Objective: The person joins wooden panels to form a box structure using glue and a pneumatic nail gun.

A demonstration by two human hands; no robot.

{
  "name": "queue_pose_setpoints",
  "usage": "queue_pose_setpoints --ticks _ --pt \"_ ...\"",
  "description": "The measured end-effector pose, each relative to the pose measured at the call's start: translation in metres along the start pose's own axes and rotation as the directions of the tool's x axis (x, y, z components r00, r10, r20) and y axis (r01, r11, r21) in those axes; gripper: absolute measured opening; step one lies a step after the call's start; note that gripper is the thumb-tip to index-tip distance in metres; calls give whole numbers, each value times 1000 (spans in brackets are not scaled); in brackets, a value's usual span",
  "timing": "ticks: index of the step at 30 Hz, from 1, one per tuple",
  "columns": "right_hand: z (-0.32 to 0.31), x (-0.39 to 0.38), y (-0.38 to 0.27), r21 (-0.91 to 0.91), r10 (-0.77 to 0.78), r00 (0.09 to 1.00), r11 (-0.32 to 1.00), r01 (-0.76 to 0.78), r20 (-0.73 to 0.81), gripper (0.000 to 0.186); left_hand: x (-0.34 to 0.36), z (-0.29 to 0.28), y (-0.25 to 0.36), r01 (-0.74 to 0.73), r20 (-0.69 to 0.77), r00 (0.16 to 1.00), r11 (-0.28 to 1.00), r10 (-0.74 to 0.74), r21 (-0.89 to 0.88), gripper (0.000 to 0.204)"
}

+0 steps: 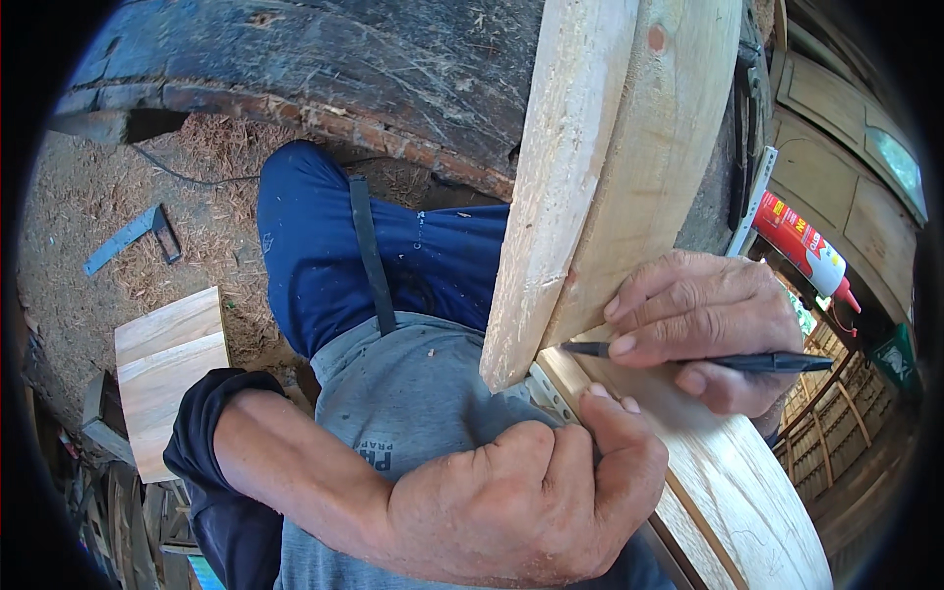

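A long pale wooden board (678,118) runs from the top of the view towards my body, with a thicker, rough-edged wooden piece (565,177) along its left side. My right hand (713,324) rests on the board and holds a black pen (762,363). The pen's tip is at the corner where the rough piece ends. Just below, my left hand (531,492) is closed at the near edge of the wood, thumb and fingertip pressed on it. A pale strip with small dark marks (554,395) shows beside those fingers, partly hidden.
A dark, worn bench (344,69) stands at the far side. On the shaving-covered ground lie a metal square (128,241) and a pale wood panel (175,379). A red and white glue bottle (801,241) is at right, near wooden cabinet panels (836,147). Scrap wood sits at lower left.
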State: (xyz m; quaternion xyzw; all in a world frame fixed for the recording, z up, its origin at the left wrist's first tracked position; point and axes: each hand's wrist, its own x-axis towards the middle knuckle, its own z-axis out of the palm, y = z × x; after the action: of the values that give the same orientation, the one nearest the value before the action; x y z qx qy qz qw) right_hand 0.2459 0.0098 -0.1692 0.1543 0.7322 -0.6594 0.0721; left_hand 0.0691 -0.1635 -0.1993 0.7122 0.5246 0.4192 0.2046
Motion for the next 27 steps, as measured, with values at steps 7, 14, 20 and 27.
queue_pose_setpoints --ticks 7,14,20,27 --pt "23 -34 -11 284 -77 911 937 205 -405 63 -1 -11 -13 -83 90 990 962 110 -260 18" --pt "34 -92 -27 325 -307 776 777 539 -551 57 -51 -1 7 -165 86 963 810 256 -563 33" --pt "61 -55 -63 167 -308 755 862 479 -578 55 -107 2 14 -147 -142 987 772 74 -618 31" --pt "54 -186 -9 -328 -304 260 943 -52 -916 35 -212 -29 -28 323 -193 739 592 -645 -738 28"
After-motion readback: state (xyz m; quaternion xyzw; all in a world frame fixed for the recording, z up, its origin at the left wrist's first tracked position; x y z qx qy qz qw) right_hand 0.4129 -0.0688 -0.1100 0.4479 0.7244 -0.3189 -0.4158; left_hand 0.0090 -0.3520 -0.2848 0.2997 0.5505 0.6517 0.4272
